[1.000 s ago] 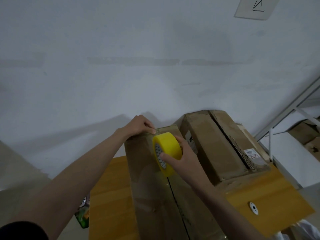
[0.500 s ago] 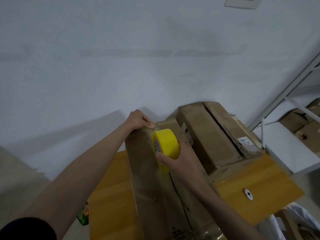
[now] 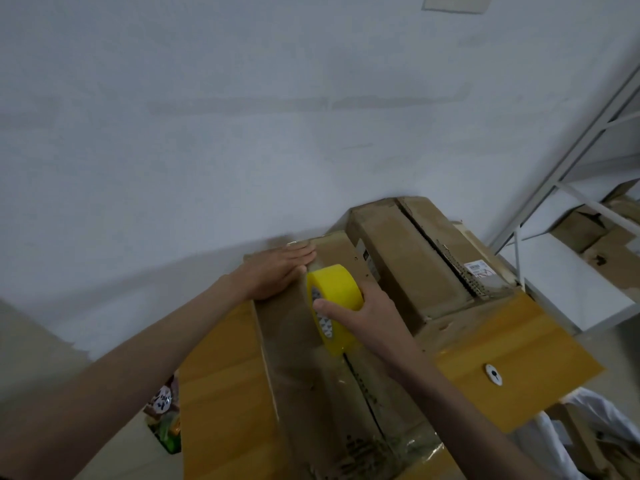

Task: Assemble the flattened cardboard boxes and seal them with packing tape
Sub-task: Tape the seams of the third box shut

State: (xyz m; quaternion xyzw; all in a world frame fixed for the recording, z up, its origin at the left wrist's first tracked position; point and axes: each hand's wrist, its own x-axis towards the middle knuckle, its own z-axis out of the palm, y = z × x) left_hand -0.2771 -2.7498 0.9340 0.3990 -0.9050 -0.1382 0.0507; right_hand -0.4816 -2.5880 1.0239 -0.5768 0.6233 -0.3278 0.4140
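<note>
Cardboard box [image 3: 298, 368] lay on the wooden table [image 3: 221, 393] under both hands. Right hand [image 3: 367, 313] gripped the yellow tape roll [image 3: 334, 306], fingers curled around it. Beyond, the left hand [image 3: 277, 271], earlier pinching the far edge, now pressed flat, fingers straight together.

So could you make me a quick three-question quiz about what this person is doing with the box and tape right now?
1. True or false: the right hand grips the yellow tape roll.
2. The left hand lies: A) flat on the near box, B) on the wooden table, C) on the white shelf.
3. Fill in: the second box stands on the near box's ____ side.

Key: 1 true; 2 A; 3 right.
</note>
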